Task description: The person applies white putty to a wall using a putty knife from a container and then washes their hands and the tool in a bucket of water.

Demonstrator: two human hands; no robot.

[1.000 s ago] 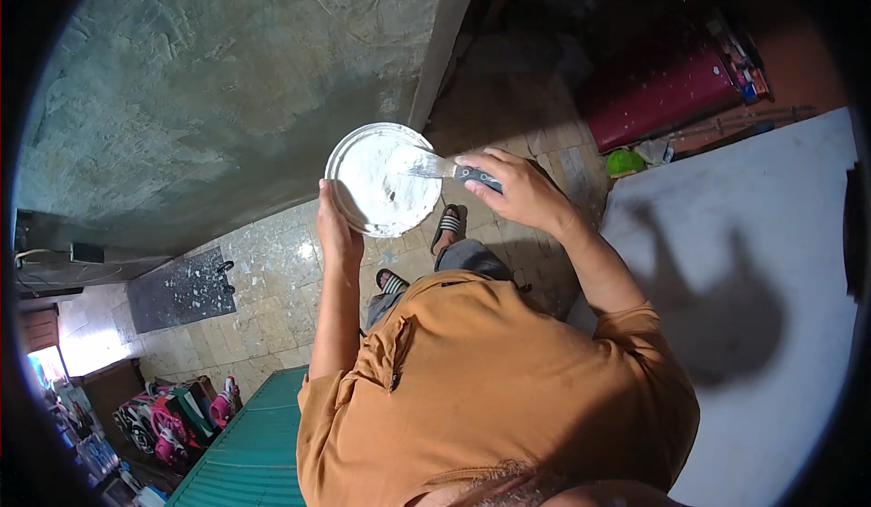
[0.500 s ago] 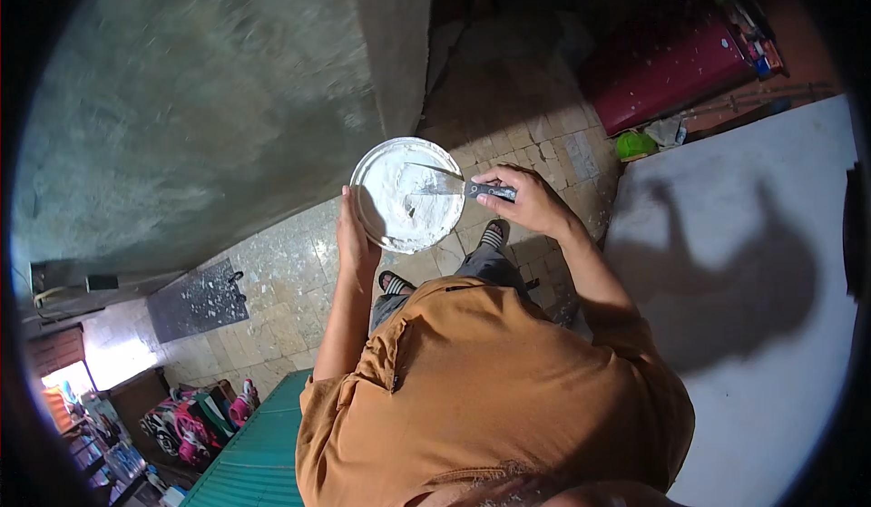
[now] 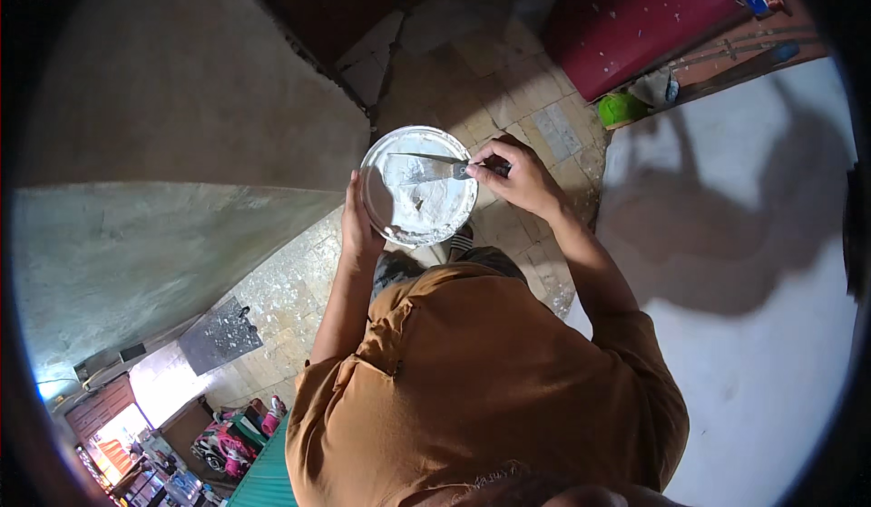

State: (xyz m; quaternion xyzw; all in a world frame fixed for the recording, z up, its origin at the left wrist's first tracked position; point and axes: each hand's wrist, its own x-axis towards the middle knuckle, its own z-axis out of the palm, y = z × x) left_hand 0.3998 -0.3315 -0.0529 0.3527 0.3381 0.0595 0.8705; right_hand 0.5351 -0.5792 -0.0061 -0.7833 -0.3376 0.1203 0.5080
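My left hand (image 3: 360, 226) grips the left side of a round white bucket (image 3: 419, 240), thumb up along its rim. White paste (image 3: 437, 206), like putty or plaster, lies inside, with some smeared on the rim. In my right hand (image 3: 519, 179) is a putty knife (image 3: 434, 170), its handle pinched between thumb and fingers. The wide metal blade points left over the paste, inside the rim's outline; whether it touches the paste I cannot tell. Both hands are in front of my chest, above the tiled floor.
A grey plastered wall (image 3: 181, 253) with a corner stands at left. At right is a white surface (image 3: 689, 389) bearing my shadow. A dark red paint-spotted cabinet (image 3: 644, 26), a green object (image 3: 622, 109), a dark mat (image 3: 220, 335) and a green corrugated panel (image 3: 265, 471) surround the tiled floor (image 3: 299, 276).
My view and body have turned, bringing the wall's corner into sight. The bucket has shifted slightly right in view. My right hand has drawn closer to the bucket, still holding the putty knife.
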